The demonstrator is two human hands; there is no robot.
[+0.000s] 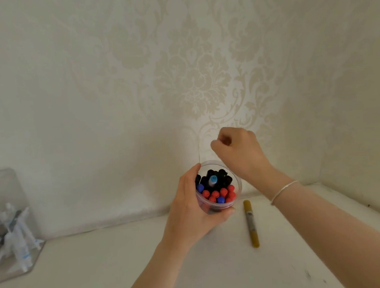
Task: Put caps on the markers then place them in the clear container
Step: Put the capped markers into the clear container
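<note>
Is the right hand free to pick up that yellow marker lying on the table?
Probably yes. The right hand hovers above the clear container, fingers curled and apparently holding nothing, and the yellow marker lies uncovered on the table just below its wrist.

No legible text anywhere.

Black, red and blue caps (pixel 216 188), a mustard-yellow marker (pixel 251 223), and seemingly cream damask wallpaper (pixel 194 76).

My left hand (pixel 189 207) grips the clear container (pixel 237 186) of capped markers (pixel 216 188) near the desk's (pixel 192 266) back edge. My right hand (pixel 238 151) hovers above it, fingers curled. A yellow marker (pixel 251 223) lies just beside it.
</note>
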